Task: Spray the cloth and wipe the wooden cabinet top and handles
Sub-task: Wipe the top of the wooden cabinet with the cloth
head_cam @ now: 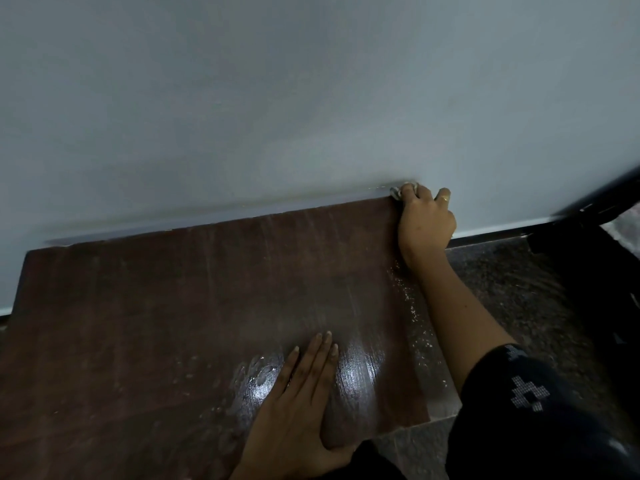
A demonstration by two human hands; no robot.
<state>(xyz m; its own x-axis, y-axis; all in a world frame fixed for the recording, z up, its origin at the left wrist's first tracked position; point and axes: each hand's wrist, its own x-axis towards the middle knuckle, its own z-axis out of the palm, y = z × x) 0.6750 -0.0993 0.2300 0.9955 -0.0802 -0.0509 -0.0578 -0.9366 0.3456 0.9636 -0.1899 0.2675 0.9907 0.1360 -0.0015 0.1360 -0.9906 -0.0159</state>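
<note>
The dark brown wooden cabinet top [173, 306] fills the lower left and middle of the head view, streaked with wet smears and white droplets. My right hand [424, 220] is at the far right corner of the top, against the wall, closed over a small pale cloth [398, 192] that mostly hides under the fingers. My left hand [298, 403] lies flat, palm down, fingers together, on a shiny wet patch near the front edge. The spray bottle and the handles are out of sight.
A pale grey wall [311, 98] rises directly behind the cabinet. A speckled stone floor [512, 289] lies to the right of the cabinet's side edge. A black piece of furniture [595, 237] stands at the far right.
</note>
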